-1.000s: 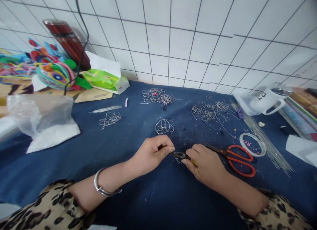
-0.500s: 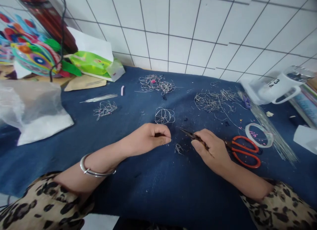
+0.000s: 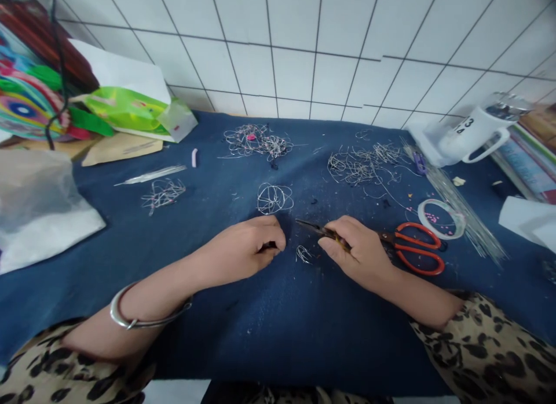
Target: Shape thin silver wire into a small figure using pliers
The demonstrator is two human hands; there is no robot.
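Note:
My right hand (image 3: 358, 250) is closed around a pair of pliers (image 3: 319, 228), whose dark pointed jaws aim left. My left hand (image 3: 249, 247) is closed in a pinch just left of the jaw tips; whatever lies between its fingers is too small to make out. Between the hands and slightly nearer me rests a little clump of short wire pieces (image 3: 304, 254). Beyond my left hand lies a loose coil of silvery wire loops (image 3: 275, 199). Red-handled scissors (image 3: 419, 247) lie just right of my right hand.
Tangled wire heaps lie at the back centre (image 3: 256, 142) and back right (image 3: 362, 163). A clear round dish (image 3: 442, 218) with pink beads stands beside straight wires (image 3: 469, 210). A white mug (image 3: 475, 134) is at the right. Plastic bag (image 3: 43, 201) and green packet (image 3: 125, 108) sit left.
The view has shifted, so the table things appear further left. The plier tips have come nearer my left hand, which stays pinched.

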